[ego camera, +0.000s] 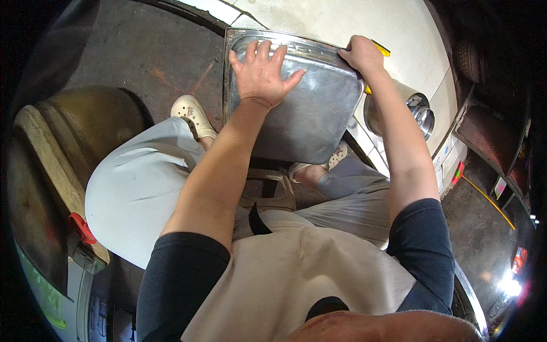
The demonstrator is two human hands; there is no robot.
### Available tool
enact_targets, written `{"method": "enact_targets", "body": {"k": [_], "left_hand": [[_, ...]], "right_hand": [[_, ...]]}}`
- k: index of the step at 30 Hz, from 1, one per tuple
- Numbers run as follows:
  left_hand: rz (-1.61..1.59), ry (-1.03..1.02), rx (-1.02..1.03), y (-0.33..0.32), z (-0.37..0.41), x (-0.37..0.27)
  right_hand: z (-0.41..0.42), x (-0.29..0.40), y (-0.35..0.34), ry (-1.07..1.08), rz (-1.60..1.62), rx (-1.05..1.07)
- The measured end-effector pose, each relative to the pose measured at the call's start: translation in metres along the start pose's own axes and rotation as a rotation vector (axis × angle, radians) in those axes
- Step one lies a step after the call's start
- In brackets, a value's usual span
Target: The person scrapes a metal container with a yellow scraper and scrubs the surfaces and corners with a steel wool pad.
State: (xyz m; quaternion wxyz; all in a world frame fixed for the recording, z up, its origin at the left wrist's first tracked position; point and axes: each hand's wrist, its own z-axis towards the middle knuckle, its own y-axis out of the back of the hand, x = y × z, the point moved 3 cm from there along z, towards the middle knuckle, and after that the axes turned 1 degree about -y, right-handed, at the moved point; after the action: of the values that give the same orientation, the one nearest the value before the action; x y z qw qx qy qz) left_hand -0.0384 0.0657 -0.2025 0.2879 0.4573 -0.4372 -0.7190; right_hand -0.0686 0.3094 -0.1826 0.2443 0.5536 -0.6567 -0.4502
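Observation:
A rectangular stainless steel pan (307, 111) is tilted in front of my knees, its rim along the far and left sides. Fingers spread, my left hand (263, 75) lies flat against the metal near the far left corner. My right hand (365, 53) is closed at the far right corner, with the thumb on the pan's rim. A yellow and black object (382, 48) shows from behind this hand and wrist. Most of it is hidden, and I cannot tell whether the hand touches it.
A metal cylindrical container (391, 109) lies on pale floor tiles (410, 30) beyond my right forearm. My feet, in cream clogs (192, 113), flank the pan. A low stool (271, 184) is between my legs. A wooden-handled tool (55, 158) and a red object (81, 228) are left of my knee.

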Motion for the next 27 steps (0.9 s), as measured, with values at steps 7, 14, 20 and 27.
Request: {"method": "enact_targets", "body": {"k": [7, 14, 20, 27], "left_hand": [[-0.005, 0.011, 0.007, -0.001, -0.002, -0.001], [-0.071, 0.000, 0.012, -0.013, -0.001, 0.004], [-0.143, 0.015, 0.015, -0.022, -0.003, 0.007], [-0.160, 0.009, 0.058, -0.044, -0.006, 0.009]], "right_hand": [[-0.003, 0.025, -0.002, 0.129, -0.001, -0.174], [0.007, 0.029, -0.010, 0.087, 0.095, -0.126], [0.008, -0.035, -0.020, -0.033, 0.090, -0.001], [0.010, 0.031, -0.015, 0.216, 0.045, -0.203]]}}
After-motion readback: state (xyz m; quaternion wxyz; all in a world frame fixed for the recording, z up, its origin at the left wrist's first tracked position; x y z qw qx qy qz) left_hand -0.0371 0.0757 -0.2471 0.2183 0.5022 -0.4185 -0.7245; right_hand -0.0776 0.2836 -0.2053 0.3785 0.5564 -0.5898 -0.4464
